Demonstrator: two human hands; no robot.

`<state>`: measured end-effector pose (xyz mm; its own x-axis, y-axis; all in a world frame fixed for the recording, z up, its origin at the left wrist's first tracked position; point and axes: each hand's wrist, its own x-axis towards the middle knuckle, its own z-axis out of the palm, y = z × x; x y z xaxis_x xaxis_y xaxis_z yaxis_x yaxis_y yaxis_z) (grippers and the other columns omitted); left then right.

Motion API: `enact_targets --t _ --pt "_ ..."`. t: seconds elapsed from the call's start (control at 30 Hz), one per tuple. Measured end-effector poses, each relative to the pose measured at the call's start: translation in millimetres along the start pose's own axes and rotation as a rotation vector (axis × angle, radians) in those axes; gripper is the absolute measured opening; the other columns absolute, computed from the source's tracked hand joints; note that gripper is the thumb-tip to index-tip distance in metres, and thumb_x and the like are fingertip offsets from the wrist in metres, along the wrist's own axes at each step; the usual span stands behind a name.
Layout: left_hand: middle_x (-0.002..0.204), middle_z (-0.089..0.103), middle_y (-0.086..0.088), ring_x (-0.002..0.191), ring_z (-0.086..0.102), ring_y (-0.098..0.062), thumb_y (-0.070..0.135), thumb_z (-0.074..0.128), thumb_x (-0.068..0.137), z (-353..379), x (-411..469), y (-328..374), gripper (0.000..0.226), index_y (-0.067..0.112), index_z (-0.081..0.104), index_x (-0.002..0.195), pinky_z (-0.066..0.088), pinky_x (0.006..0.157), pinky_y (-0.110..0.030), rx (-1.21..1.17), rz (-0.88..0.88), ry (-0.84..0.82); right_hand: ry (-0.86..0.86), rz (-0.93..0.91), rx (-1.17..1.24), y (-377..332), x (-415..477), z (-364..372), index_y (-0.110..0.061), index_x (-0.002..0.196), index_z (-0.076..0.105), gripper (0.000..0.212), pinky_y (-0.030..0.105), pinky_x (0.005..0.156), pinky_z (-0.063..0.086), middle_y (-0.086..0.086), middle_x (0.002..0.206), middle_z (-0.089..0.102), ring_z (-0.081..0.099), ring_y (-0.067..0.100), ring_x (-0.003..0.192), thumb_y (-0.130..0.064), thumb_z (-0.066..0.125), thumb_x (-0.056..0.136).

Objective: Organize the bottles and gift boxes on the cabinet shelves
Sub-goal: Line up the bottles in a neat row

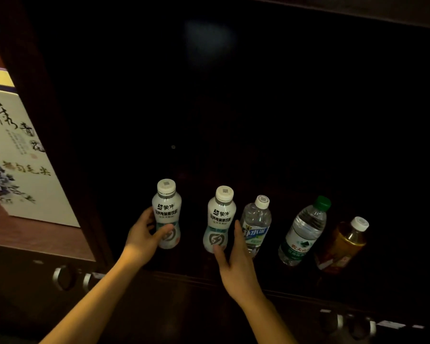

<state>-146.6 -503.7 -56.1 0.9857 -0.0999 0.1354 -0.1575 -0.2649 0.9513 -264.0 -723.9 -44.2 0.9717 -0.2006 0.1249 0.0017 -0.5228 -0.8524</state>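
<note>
Several bottles stand in a row on a dark cabinet shelf. My left hand is wrapped around the leftmost white drink bottle. My right hand grips the lower part of a second white drink bottle, thumb in front, fingers behind. To the right stand a clear bottle with a blue label, a green-capped water bottle and an amber tea bottle. A white gift box with calligraphy and blue flowers stands in the left compartment.
A dark upright divider separates the gift box compartment from the bottle shelf. Metal ring handles sit on the drawers below at left, and more handles at lower right. The back of the bottle compartment is very dark.
</note>
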Motion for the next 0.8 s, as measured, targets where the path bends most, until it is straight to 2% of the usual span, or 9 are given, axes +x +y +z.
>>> enact_targets --t 0.07,0.17,0.2,0.27,0.33,0.4,0.6,0.8 --pt "0.138 0.056 -0.009 0.128 0.051 -0.026 0.013 0.074 0.085 -2 4 -1 0.067 0.013 0.043 0.144 0.041 0.099 -0.033 -0.033 -0.006 -0.021 0.01 -0.008 0.059 -3 10 4 -0.038 0.158 0.006 0.074 0.031 0.119 0.026 -0.017 0.162 0.024 0.025 0.001 0.147 -0.052 0.049 0.099" --pt "0.136 0.057 -0.007 0.128 0.051 -0.025 0.007 0.07 0.088 -6 6 -3 0.062 0.011 0.044 0.144 0.042 0.097 -0.026 -0.072 0.003 -0.062 0.035 -0.007 0.1 -4 23 7 -0.05 0.148 0.021 0.06 0.021 0.11 0.034 -0.034 0.14 0.042 0.038 -0.016 0.13 -0.038 0.055 0.1" --pt "0.134 0.058 -0.006 0.127 0.051 -0.024 0.005 0.069 0.088 -7 7 -3 0.061 0.01 0.045 0.144 0.042 0.094 -0.022 -0.079 0.009 -0.077 0.045 0.006 0.102 -2 26 9 -0.05 0.145 0.024 0.058 0.022 0.109 0.036 -0.035 0.136 0.045 0.042 -0.016 0.127 -0.035 0.056 0.1" --pt "0.133 0.059 -0.006 0.126 0.053 -0.023 0.003 0.068 0.089 -8 8 -3 0.06 0.009 0.045 0.144 0.044 0.092 -0.02 -0.098 0.014 -0.103 0.076 0.048 0.114 3 30 12 -0.041 0.146 0.031 0.056 0.034 0.111 0.041 -0.022 0.135 0.052 0.048 -0.004 0.127 -0.03 0.058 0.099" --pt "0.134 0.059 -0.007 0.126 0.054 -0.023 0.003 0.068 0.089 -9 10 -3 0.06 0.01 0.045 0.144 0.046 0.095 -0.026 -0.121 0.008 -0.122 0.106 0.071 0.118 6 32 15 -0.032 0.147 0.036 0.054 0.041 0.11 0.044 -0.012 0.136 0.055 0.051 0.007 0.13 -0.028 0.06 0.098" --pt "0.134 0.059 -0.006 0.126 0.054 -0.022 0.004 0.068 0.089 -9 10 -3 0.06 0.011 0.045 0.144 0.046 0.098 -0.029 -0.134 0.003 -0.134 0.121 0.075 0.112 7 33 17 -0.03 0.145 0.04 0.053 0.041 0.109 0.045 -0.011 0.135 0.057 0.053 0.009 0.129 -0.027 0.062 0.097" --pt "0.132 0.06 -0.006 0.125 0.055 -0.02 0.002 0.066 0.089 -6 12 -2 0.058 0.008 0.045 0.143 0.048 0.089 -0.013 -0.135 0.026 -0.152 0.135 0.075 0.111 9 36 17 -0.024 0.143 0.043 0.052 0.042 0.106 0.048 -0.007 0.133 0.061 0.056 0.009 0.125 -0.028 0.064 0.096" --pt "0.133 0.06 -0.003 0.122 0.055 -0.013 0.001 0.069 0.088 13 12 6 0.062 0.01 0.045 0.144 0.046 0.086 -0.008 -0.137 0.037 -0.174 0.142 0.07 0.108 10 36 18 -0.026 0.144 0.042 0.052 0.04 0.105 0.048 -0.01 0.131 0.061 0.057 0.007 0.123 -0.026 0.064 0.096"
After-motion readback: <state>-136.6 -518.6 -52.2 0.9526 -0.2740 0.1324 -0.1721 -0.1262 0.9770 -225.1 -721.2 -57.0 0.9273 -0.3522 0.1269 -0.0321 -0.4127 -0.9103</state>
